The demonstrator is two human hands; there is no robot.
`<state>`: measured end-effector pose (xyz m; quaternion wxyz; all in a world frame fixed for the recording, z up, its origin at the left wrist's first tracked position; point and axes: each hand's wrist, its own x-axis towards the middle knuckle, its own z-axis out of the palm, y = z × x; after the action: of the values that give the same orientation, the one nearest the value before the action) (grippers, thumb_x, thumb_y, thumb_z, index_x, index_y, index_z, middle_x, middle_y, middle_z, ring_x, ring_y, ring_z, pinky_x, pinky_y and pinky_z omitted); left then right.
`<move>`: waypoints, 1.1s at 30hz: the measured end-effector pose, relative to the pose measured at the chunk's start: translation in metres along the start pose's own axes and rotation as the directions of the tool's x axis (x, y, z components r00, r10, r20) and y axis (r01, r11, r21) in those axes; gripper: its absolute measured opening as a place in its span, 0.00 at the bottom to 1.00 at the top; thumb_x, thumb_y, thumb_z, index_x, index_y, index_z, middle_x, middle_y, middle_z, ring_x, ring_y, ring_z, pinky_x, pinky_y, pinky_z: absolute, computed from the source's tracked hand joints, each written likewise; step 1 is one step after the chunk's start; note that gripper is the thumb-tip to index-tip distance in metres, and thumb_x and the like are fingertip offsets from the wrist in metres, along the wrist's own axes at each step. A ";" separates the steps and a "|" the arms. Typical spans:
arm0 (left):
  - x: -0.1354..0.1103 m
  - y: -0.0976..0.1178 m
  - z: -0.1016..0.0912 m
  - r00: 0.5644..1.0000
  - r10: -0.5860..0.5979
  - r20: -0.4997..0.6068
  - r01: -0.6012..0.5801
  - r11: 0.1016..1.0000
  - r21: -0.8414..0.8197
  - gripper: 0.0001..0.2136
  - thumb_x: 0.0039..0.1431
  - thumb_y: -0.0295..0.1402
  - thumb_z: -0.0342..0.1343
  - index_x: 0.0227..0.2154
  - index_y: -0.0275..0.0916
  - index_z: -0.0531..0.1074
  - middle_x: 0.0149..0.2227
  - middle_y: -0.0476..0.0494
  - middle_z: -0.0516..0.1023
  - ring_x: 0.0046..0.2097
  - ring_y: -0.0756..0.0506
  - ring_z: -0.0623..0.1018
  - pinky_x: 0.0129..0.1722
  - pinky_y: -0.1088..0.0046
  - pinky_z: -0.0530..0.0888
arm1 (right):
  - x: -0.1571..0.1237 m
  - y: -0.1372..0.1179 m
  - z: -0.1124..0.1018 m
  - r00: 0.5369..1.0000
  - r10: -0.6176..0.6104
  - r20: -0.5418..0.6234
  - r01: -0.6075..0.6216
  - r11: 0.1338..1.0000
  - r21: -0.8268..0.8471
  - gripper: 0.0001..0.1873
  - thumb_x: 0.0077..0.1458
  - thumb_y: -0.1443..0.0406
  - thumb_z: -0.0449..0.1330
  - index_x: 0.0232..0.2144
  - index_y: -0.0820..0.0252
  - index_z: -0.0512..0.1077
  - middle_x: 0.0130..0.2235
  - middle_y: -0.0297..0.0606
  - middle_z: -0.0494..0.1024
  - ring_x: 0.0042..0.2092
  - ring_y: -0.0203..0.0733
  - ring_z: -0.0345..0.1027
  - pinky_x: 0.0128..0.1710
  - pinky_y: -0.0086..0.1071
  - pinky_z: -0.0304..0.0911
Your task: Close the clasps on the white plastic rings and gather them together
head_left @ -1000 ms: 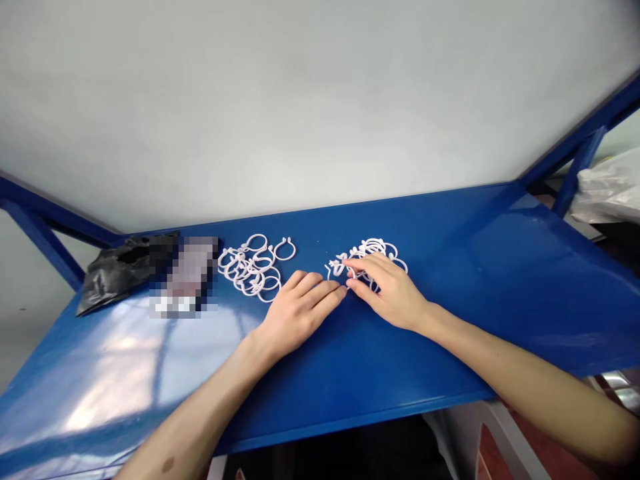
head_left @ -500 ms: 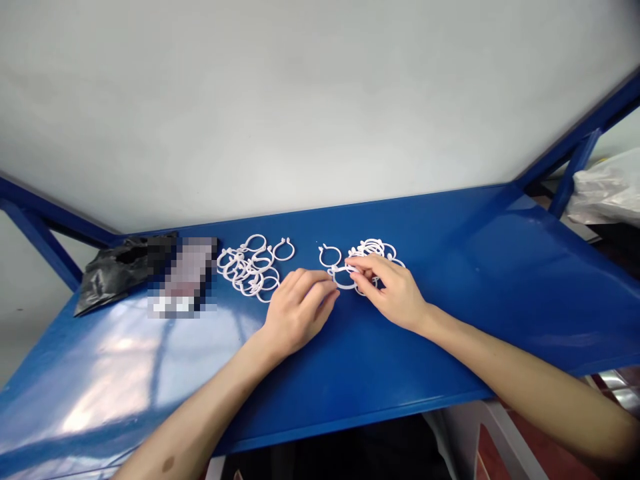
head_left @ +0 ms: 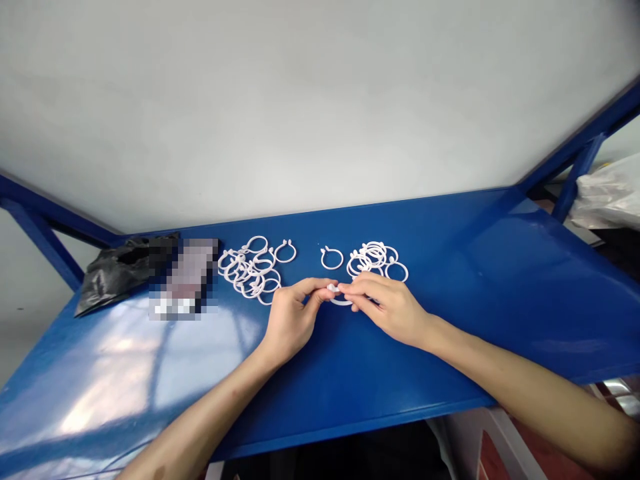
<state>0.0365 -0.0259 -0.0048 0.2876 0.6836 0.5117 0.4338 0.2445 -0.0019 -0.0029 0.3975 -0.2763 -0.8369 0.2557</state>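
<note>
Between my two hands is a white plastic ring (head_left: 342, 302), partly hidden by the fingers. My left hand (head_left: 295, 317) pinches its knobbed end between thumb and forefinger. From the other side my right hand (head_left: 383, 303) grips the same ring close to that end. Behind my right hand lies a pile of white rings (head_left: 373, 257). One single open ring (head_left: 332, 259) with small knobs at its gap rests just beyond my fingers. Left of my left hand is a second, tangled pile of white rings (head_left: 247, 273).
A blue table (head_left: 400, 387) carries everything, with a pale wall (head_left: 320, 107) behind it. At the left lie a black plastic bag (head_left: 113, 273) and a blurred-out flat object (head_left: 187, 277). A white plastic bag (head_left: 610, 190) is beyond the blue frame at the right.
My right hand has drawn the ring nearer, away from the right pile. My left hand has turned and now pinches the ring's end together with my right.
</note>
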 end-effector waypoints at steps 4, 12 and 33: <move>-0.004 0.002 0.004 0.998 0.032 -0.051 -0.031 0.999 0.010 0.08 0.66 0.33 0.57 0.33 0.41 0.80 0.38 0.47 0.86 0.38 0.45 0.85 0.40 0.71 0.82 | -0.003 -0.004 0.001 1.000 0.012 0.003 -0.012 1.000 0.005 0.12 0.70 0.67 0.53 0.47 0.57 0.76 0.34 0.35 0.77 0.34 0.35 0.73 0.36 0.32 0.73; -0.006 0.001 0.004 0.988 0.149 -0.046 -0.145 0.986 0.089 0.08 0.66 0.30 0.56 0.33 0.41 0.79 0.36 0.47 0.85 0.35 0.48 0.84 0.37 0.74 0.80 | -0.008 -0.001 0.003 0.998 -0.063 0.028 0.064 0.998 -0.028 0.13 0.69 0.70 0.52 0.49 0.58 0.75 0.36 0.36 0.78 0.34 0.35 0.73 0.35 0.30 0.74; 0.014 -0.034 0.002 0.942 0.279 0.189 -0.320 0.565 0.761 0.08 0.68 0.32 0.55 0.46 0.37 0.76 0.44 0.40 0.80 0.44 0.40 0.75 0.42 0.61 0.71 | 0.016 0.043 -0.025 0.986 0.058 -0.154 -0.131 0.846 -0.517 0.13 0.68 0.64 0.56 0.49 0.58 0.78 0.40 0.43 0.77 0.43 0.48 0.65 0.45 0.45 0.71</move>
<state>0.0243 -0.0015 -0.0304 -0.1042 0.8263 0.5185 0.1938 0.2671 0.0441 -0.0086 0.3487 -0.4314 -0.8319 0.0178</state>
